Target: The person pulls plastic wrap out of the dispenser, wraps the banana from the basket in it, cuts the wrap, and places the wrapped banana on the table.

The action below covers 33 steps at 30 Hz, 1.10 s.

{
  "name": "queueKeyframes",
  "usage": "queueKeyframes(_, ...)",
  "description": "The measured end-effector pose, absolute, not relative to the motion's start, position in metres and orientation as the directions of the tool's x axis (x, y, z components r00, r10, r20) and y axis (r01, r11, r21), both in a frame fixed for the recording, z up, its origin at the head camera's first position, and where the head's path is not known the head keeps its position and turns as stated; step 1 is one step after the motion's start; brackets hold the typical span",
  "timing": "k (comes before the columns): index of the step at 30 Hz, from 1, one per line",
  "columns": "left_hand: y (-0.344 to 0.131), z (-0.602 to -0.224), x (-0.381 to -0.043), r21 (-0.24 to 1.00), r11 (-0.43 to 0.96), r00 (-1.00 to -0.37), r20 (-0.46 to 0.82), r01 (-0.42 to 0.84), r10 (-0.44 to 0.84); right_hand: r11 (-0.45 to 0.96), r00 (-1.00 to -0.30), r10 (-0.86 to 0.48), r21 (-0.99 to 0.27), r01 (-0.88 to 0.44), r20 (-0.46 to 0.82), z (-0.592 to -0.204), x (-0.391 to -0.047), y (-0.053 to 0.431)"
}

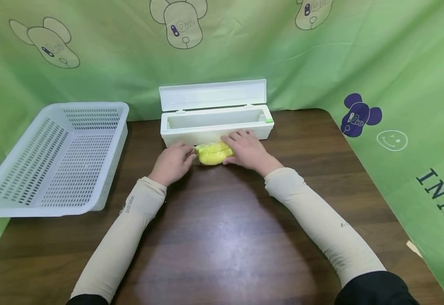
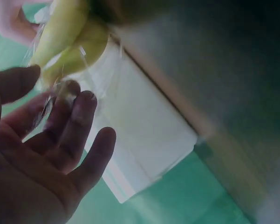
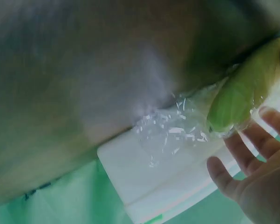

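Yellow bananas (image 1: 213, 153) wrapped in clear plastic film lie between my two hands, just in front of a long white box (image 1: 216, 134). My left hand (image 1: 173, 163) pinches the gathered plastic film (image 2: 50, 100) at the bananas' left end, between thumb and fingertips. On the other side, my right hand (image 1: 248, 150) holds the bananas' right end, with the thumb in front and the fingers behind. In the right wrist view, loose crinkled film (image 3: 174, 133) sticks out past a banana's greenish tip. The box's lid (image 1: 213, 95) stands raised at the back.
A white perforated plastic basket (image 1: 109, 178) stands on the left of the brown wooden table (image 1: 214, 245). A green patterned cloth (image 1: 237, 55) hangs behind the table and runs down its right side. A green tab (image 1: 269, 120) marks the box's right end.
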State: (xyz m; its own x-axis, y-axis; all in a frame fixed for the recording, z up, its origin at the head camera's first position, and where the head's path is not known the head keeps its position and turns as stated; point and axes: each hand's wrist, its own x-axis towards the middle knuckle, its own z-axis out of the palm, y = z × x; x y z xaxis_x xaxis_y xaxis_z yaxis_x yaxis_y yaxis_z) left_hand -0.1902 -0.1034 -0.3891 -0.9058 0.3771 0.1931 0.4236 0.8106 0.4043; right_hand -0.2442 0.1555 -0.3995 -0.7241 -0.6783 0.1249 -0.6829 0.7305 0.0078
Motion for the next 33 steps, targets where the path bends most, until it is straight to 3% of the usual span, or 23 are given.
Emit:
queueKeyframes(12,-0.096,-0.399,-0.189,0.365,0.815,-0.874,0.364,0.451,0.321,0.755,-0.758,-0.643,-0.074,-0.651,0.112,-0.401,-0.241,0.157)
queueKeyframes(24,-0.098,-0.4,-0.191,0.397,0.833,-0.917,0.263,0.386,0.3,0.832,-0.838,-0.538,-0.21,-0.513,-0.085,-0.401,-0.247,0.175)
queueKeyframes(33,-0.101,-0.402,-0.196,0.417,0.825,-0.92,0.261,0.381,0.293,0.832,-0.847,-0.53,-0.218,-0.51,-0.045,-0.405,-0.244,0.174)
